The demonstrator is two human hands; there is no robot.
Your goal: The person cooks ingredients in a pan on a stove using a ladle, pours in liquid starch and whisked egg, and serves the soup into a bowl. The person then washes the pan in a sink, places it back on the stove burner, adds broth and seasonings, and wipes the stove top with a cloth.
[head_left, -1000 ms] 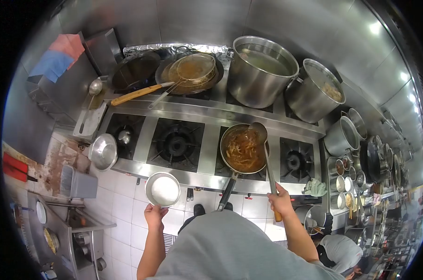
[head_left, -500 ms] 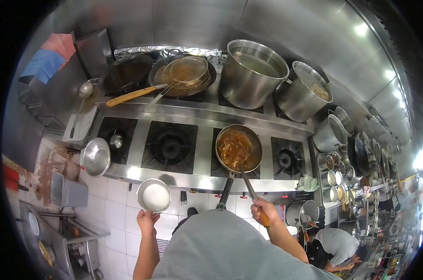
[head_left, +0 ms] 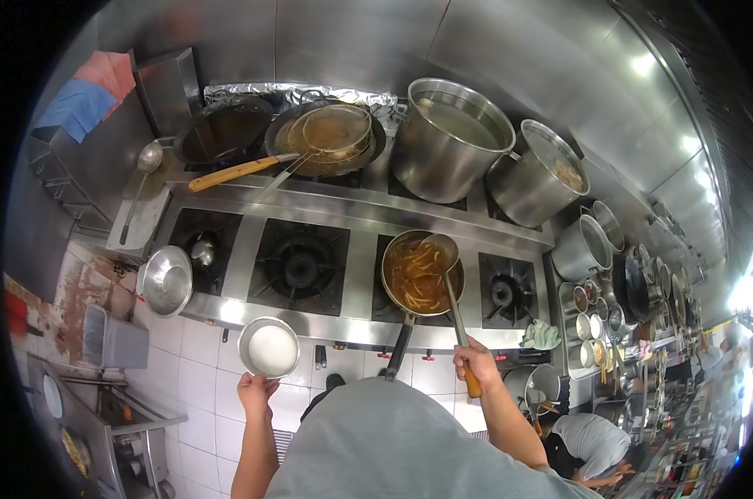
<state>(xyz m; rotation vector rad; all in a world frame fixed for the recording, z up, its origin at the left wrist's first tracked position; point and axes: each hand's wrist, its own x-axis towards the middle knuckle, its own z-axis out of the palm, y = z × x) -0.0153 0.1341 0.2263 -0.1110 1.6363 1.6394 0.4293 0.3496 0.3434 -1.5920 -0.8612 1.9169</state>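
My left hand (head_left: 258, 392) pinches the near rim of a small metal bowl (head_left: 246, 338), in which a white substance (head_left: 273, 348) lies. It is held in front of the stove's edge, above the tiled floor. My right hand (head_left: 477, 364) is wrapped round the wooden grip of a metal ladle (head_left: 457, 309). The ladle's head rests at the far right of a frying pan (head_left: 401, 346), over its contents. Pale strips in reddish-brown sauce (head_left: 416, 285) fill the pan, which sits on a burner with its handle toward my body.
Two large stockpots (head_left: 450, 166) stand on the back ledge, beside woks holding strainers (head_left: 337, 133). A metal basin (head_left: 167, 281) is at the stove's left end, a cloth (head_left: 542, 335) at its right. Another person (head_left: 593, 441) bends over at lower right.
The ladle's head has moved from the near side of the pan to its far right, and its back now shows. My left hand and the bowl have shifted slightly left.
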